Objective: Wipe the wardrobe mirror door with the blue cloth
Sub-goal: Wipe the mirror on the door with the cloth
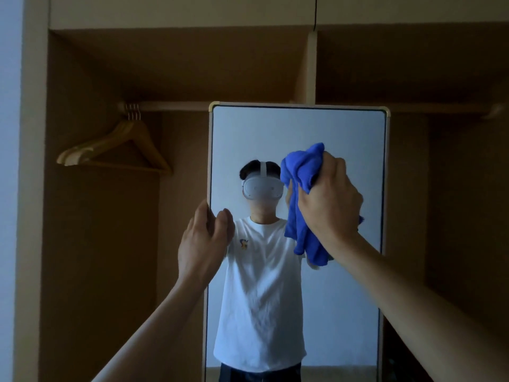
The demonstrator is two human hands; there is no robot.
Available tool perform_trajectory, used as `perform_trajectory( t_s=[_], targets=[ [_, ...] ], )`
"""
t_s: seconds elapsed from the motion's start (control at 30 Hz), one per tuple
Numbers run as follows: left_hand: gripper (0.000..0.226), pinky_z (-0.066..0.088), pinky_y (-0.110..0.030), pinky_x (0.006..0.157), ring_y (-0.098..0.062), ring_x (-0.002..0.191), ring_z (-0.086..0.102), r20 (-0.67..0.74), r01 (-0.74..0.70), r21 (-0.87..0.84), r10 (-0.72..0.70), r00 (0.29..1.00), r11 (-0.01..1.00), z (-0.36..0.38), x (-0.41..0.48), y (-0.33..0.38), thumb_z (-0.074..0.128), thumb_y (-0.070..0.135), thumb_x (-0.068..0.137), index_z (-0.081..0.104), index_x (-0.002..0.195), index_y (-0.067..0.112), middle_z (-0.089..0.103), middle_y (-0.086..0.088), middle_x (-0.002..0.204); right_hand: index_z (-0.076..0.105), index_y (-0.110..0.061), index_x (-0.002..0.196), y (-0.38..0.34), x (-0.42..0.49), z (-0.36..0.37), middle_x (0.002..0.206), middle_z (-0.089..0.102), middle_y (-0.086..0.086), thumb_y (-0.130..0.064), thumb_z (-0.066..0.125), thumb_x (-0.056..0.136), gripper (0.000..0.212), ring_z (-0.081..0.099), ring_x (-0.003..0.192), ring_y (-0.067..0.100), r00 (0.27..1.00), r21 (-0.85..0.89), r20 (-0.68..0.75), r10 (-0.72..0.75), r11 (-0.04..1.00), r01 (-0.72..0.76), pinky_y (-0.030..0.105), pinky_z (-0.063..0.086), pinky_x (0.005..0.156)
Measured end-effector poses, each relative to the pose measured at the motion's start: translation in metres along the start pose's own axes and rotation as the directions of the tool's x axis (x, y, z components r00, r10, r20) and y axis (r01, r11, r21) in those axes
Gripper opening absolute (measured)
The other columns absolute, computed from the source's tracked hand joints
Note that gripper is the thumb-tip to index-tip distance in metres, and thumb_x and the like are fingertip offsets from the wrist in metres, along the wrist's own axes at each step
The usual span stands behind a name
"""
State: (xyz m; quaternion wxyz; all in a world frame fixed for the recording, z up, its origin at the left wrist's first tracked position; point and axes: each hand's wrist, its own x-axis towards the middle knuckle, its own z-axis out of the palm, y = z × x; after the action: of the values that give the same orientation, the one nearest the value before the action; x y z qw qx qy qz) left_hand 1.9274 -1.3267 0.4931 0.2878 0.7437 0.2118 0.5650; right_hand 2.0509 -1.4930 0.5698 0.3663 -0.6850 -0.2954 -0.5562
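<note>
Mirror door (338, 299) stands upright in front of the open wardrobe (96, 244), filling the middle of the view from 12 o'clock down past 6 o'clock, its pale frame rounded at the two top corners. Bunched in the right hand (329, 199), the blue cloth (301, 175) sits on the upper half of the glass, toward 12 o'clock from the middle of the visible pane; a wad of it pokes out above the knuckles and a longer fold hangs down toward 6 o'clock below the wrist. That hand's fingers are curled tight round the cloth, the back of the hand facing the camera. The cloth seems to lie against the glass, though actual contact cannot be told for sure. The left hand (201, 244) grips the door's edge at 9 o'clock, thumb on the glass side and fingers wrapped behind the frame. The glass reflects a person in a white T-shirt wearing a white headset, with a plain pale wall behind. Between 9 and 10 o'clock of the view, wooden hangers (115, 150) hang together from a rail (170, 106) inside the wardrobe's left bay.
</note>
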Motion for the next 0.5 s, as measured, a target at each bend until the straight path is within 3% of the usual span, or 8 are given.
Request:
perform_trajectory(
  t_s=[0.13, 0.2, 0.3, 0.4, 0.5],
  targets=[
    [0.017, 0.053, -0.045, 0.085, -0.02, 0.097, 0.062, 0.046, 0.03, -0.057, -0.028, 0.999, 0.998, -0.007, 0.002, -0.003, 0.033, 0.05, 0.106, 0.047, 0.11, 0.042, 0.061, 0.015, 0.097, 0.055, -0.005, 0.125, -0.038, -0.005, 0.011, 0.1, 0.059, 0.009, -0.024, 0.069, 0.089, 0.043, 0.062, 0.073, 0.023, 0.999, 0.0, 0.031, -0.024, 1.0, 0.024, 0.027, 0.032, 0.054],
    [0.021, 0.052, -0.045, 0.088, -0.021, 0.099, 0.062, 0.074, 0.05, -0.069, -0.045, 0.996, 0.996, -0.012, 0.003, -0.003, 0.028, 0.05, 0.107, 0.047, 0.111, 0.044, 0.061, 0.013, 0.099, 0.057, -0.005, 0.121, -0.058, -0.008, 0.017, 0.096, 0.06, 0.008, -0.022, 0.073, 0.086, 0.043, 0.062, 0.071, 0.023, 0.998, 0.013, 0.025, -0.05, 0.999, 0.05, 0.026, 0.031, 0.052],
    [0.04, 0.05, -0.046, 0.095, -0.023, 0.11, 0.062, 0.126, 0.078, -0.052, -0.071, 0.989, 0.996, -0.017, 0.006, -0.005, 0.021, 0.053, 0.108, 0.052, 0.129, 0.04, 0.065, 0.003, 0.119, 0.057, -0.005, 0.119, -0.085, -0.014, 0.028, 0.095, 0.059, 0.008, -0.024, 0.072, 0.086, 0.041, 0.062, 0.072, 0.022, 0.995, 0.011, 0.036, -0.091, 0.996, 0.091, 0.026, 0.037, 0.05],
    [0.047, 0.048, -0.043, 0.098, -0.019, 0.117, 0.06, 0.155, 0.083, -0.067, -0.072, 0.985, 0.994, -0.019, 0.007, -0.008, 0.017, 0.054, 0.108, 0.047, 0.142, 0.043, 0.065, 0.005, 0.13, 0.058, -0.004, 0.113, -0.113, -0.023, 0.035, 0.093, 0.06, 0.009, -0.022, 0.07, 0.087, 0.034, 0.063, 0.071, 0.023, 0.993, 0.031, 0.034, -0.116, 0.993, 0.115, 0.03, 0.048, 0.05],
    [0.044, 0.051, -0.046, 0.097, -0.018, 0.112, 0.063, 0.178, 0.116, -0.126, -0.093, 0.98, 0.985, -0.02, 0.007, -0.01, 0.015, 0.053, 0.108, 0.049, 0.136, 0.052, 0.067, 0.01, 0.12, 0.054, -0.005, 0.112, -0.138, -0.031, 0.043, 0.096, 0.06, 0.01, -0.022, 0.067, 0.09, 0.031, 0.064, 0.076, 0.024, 0.992, 0.028, 0.06, -0.108, 0.994, 0.107, 0.035, 0.056, 0.055]
  ],
)
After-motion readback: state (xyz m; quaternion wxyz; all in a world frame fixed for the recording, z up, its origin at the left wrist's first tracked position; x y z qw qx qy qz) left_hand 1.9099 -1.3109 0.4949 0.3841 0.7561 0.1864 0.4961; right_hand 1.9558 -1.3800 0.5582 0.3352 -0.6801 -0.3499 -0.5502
